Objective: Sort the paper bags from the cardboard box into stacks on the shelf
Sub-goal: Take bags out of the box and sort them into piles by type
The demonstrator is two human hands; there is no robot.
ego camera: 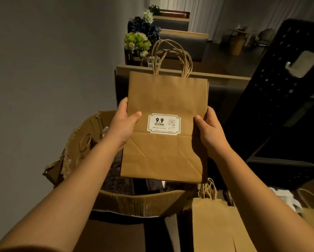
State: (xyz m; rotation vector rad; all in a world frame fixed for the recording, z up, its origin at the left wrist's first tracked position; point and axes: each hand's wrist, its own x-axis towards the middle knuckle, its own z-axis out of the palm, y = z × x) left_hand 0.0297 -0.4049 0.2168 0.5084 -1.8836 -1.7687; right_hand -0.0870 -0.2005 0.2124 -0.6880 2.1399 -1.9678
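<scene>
Matt brown kraft paper bag [163,128]; rough, torn corrugated cardboard box [74,153].

Paper bag [163,106]: plain kraft brown, twisted handles the same brown. Label [164,123]: white, green border, black "9.9". Cardboard box [134,200]: brown. Panel [280,99] at 3 o'clock: black, dotted with holes. Flowers [137,42] at 12 o'clock: green-white.

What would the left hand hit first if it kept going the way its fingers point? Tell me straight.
Nothing new: the left hand already grips the bag at its left edge. Past that, its fingers point up and away toward the wooden ledge, though depth is unclear.
</scene>
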